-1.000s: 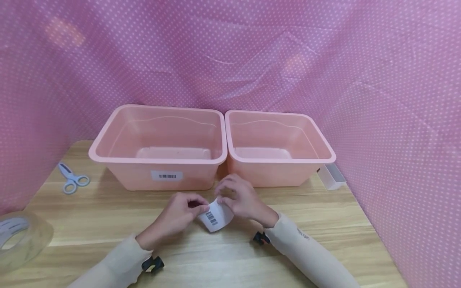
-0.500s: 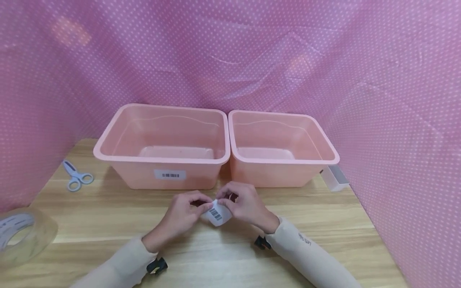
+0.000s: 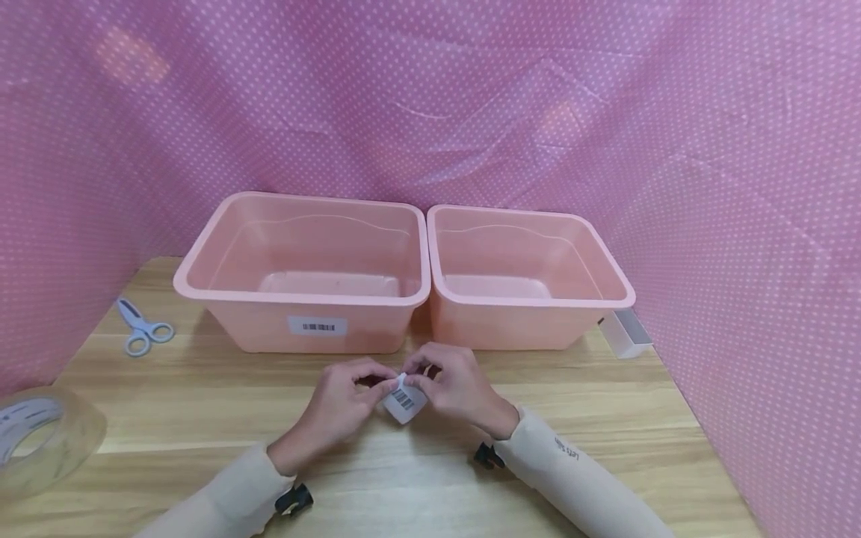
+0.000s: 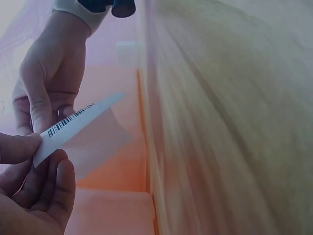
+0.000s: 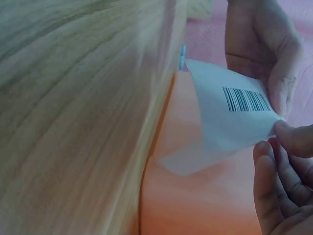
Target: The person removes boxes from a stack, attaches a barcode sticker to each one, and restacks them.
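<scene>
A white barcode label (image 3: 409, 409) is held above the table between both hands, in front of two pink bins. My left hand (image 3: 339, 400) pinches its upper corner between thumb and index finger. Right beside it, thumb and fingers of my right hand (image 3: 463, 387) pinch the same corner. In the right wrist view the barcode label (image 5: 230, 105) curves, and a paler flap shows beneath its printed face. The left wrist view shows the printed strip edge-on, with a greyish sheet (image 4: 100, 142) hanging apart below it.
The left pink bin (image 3: 303, 299) carries a barcode sticker (image 3: 318, 326) on its front; the right pink bin (image 3: 531, 302) stands against it. Blue scissors (image 3: 143, 329) lie at the left, nearer is a roll of clear tape (image 3: 77, 441). A white box (image 3: 625, 335) sits at the right edge.
Both hands have come closer together at the label's corner, the right hand moving slightly down and nearer. The label has turned and shows less of its face in the head view.
</scene>
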{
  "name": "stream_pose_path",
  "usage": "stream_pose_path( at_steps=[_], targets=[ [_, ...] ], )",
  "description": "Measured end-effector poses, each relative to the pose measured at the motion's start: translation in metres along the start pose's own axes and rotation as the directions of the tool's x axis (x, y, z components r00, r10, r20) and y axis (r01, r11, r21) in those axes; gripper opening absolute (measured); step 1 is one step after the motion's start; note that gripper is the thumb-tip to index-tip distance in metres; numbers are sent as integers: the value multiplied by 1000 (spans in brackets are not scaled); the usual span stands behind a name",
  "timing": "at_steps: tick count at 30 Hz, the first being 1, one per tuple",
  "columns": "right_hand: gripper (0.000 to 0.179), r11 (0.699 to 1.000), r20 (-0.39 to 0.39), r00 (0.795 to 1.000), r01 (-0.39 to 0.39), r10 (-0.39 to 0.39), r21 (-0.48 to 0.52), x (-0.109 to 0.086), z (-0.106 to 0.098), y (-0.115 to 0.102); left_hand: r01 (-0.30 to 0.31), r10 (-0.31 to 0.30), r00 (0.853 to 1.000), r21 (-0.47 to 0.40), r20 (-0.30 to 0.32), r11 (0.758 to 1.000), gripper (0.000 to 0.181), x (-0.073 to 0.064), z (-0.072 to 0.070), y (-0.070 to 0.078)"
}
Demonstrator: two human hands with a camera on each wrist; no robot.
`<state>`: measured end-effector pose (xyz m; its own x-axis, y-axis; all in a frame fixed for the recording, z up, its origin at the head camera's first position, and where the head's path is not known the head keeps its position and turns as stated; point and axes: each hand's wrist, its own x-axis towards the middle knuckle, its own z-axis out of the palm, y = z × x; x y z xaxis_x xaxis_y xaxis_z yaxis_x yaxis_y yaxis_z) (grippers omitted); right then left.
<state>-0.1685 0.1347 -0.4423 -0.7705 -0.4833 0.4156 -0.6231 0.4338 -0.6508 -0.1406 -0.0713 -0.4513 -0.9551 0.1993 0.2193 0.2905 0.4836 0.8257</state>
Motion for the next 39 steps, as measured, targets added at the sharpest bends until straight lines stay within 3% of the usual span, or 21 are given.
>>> stream_pose_path(
  at_steps=[4, 9, 14, 20, 27, 30, 33, 39],
  targets=[
    [17, 992, -46, 994, 99, -103, -83, -1, 3, 4, 50, -50, 999, -30, -1, 998, 11, 0, 2, 0],
    [16, 948, -96, 958, 249, -271, -197, -1, 8, 10, 110, -109, 994, -93, 15, 990, 7, 0, 5, -1],
    [17, 930, -116, 936, 305, -333, -208, -1, 10, 12, 175, -165, 984, -198, 69, 964, 12, 2, 5, -2],
    [21, 917, -102, 923, 346, -371, -199, -1, 10, 11, 266, -232, 963, -342, 140, 901, 23, 3, 5, -5],
    [23, 902, -90, 914, 369, -396, -224, 0, 10, 11, 355, -287, 935, -496, 210, 793, 27, 6, 4, -7],
    [24, 895, -83, 911, 376, -405, -239, 0, 10, 11, 386, -309, 922, -520, 232, 762, 28, 6, 4, -8],
    [25, 888, -77, 905, 388, -418, -248, -1, 10, 11, 398, -319, 917, -524, 239, 753, 27, 7, 4, -8],
    [24, 871, -74, 893, 412, -445, -268, -2, 11, 10, 390, -319, 921, -497, 224, 775, 25, 6, 4, -10]
  ],
)
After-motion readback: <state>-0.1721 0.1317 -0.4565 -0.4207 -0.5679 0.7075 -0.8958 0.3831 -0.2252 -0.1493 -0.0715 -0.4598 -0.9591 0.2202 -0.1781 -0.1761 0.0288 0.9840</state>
